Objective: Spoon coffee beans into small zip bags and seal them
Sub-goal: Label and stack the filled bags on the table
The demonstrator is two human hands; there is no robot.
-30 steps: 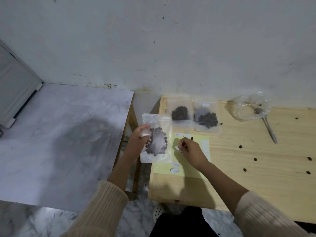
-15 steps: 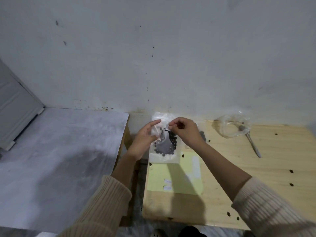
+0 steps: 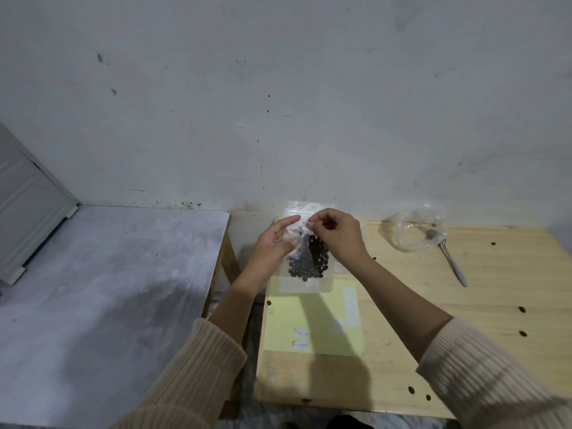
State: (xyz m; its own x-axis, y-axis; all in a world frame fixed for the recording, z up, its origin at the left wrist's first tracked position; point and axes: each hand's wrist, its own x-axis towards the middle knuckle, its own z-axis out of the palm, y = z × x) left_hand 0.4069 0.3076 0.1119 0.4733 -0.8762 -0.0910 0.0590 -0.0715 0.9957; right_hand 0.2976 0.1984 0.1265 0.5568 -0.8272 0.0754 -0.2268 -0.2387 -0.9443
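Note:
My left hand (image 3: 274, 241) holds up a small clear zip bag (image 3: 306, 281) with dark coffee beans (image 3: 309, 261) inside, thumb across its front and fingers behind. My right hand (image 3: 337, 235) pinches a small white label (image 3: 305, 224) at the bag's upper part, just below the zip strip. The bag hangs above the far left part of the wooden table (image 3: 464, 320). Other filled bags behind my hands are mostly hidden.
A yellow sticker sheet (image 3: 312, 320) with two small labels lies on the table below the bag. A crumpled clear plastic bag (image 3: 411, 233) and a metal spoon (image 3: 452, 263) lie at the back right. A grey marble surface (image 3: 108, 289) adjoins on the left.
My right hand left the yellow sheet with a label and rose to the top of the bag. My left hand lifted the bag further from me.

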